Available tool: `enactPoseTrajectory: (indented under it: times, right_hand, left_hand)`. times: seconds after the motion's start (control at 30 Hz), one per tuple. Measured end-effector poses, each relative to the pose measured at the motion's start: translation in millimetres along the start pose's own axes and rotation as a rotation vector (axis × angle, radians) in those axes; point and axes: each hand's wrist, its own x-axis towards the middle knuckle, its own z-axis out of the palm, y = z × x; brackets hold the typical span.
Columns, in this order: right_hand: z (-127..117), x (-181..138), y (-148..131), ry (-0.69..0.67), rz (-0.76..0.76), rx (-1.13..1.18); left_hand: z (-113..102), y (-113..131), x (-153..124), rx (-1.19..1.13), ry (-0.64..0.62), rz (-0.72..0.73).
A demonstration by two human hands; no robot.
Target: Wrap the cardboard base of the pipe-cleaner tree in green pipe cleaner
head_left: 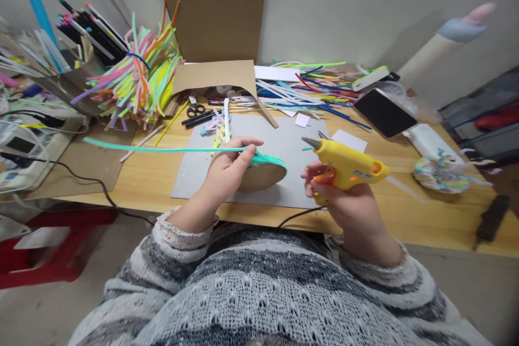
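Note:
In my left hand [231, 170] I grip a round cardboard piece [261, 177] whose upper rim is wrapped in turquoise pipe cleaner. A long loose turquoise pipe cleaner [174, 149] runs from under my thumb out to the left. My right hand [348, 205] is closed around the handle of a yellow hot glue gun [348, 165], fingers at its orange trigger. The gun's dark nozzle points left toward the cardboard piece, apart from it. A clear glue stick [405, 188] pokes out of its back. Below both hands lies a grey mat [194, 175].
A big bundle of colourful pipe cleaners [138, 75] stands at the back left beside a pen holder [81, 84]. Scissors [195, 110], loose pipe cleaners [284, 94] and cut cardboard [219, 74] lie behind the mat. To the right are a phone [385, 112] and a wrapped bundle [441, 174].

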Motion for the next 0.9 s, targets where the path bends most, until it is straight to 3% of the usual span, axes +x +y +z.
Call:
enactPoseTrajectory:
  times: [0.1,0.2,0.3,0.47,0.77,0.9]
  right_hand:
    - [-13.9,-5.4,-8.3,0.017,0.145,-0.132]
    - [-22.2,-5.2,-10.3,-0.149,0.272,-0.163]
    - [-23.9,-5.5,-9.3,-0.218,0.258,-0.077]
    - [-22.4,-13.1,-13.0,-0.005,0.160,-0.251]
    - [-23.1,-22.1,-13.3,0.137,0.162,-0.434]
    - [-23.1,-24.8,-9.3,0.214,0.183,-0.481]
  left_hand:
    - [-2.1,1.8,3.0,-0.063,-0.034,-0.053]
    - [-3.0,3.3,8.2,-0.074,-0.090,-0.100]
    - [-1.3,4.2,13.9,-0.078,-0.150,-0.114]
    - [4.3,5.3,22.1,0.010,-0.165,-0.080]
    - [2.4,8.5,36.3,0.173,-0.253,0.059]
    - [3.2,7.0,35.5,0.170,-0.228,0.116]
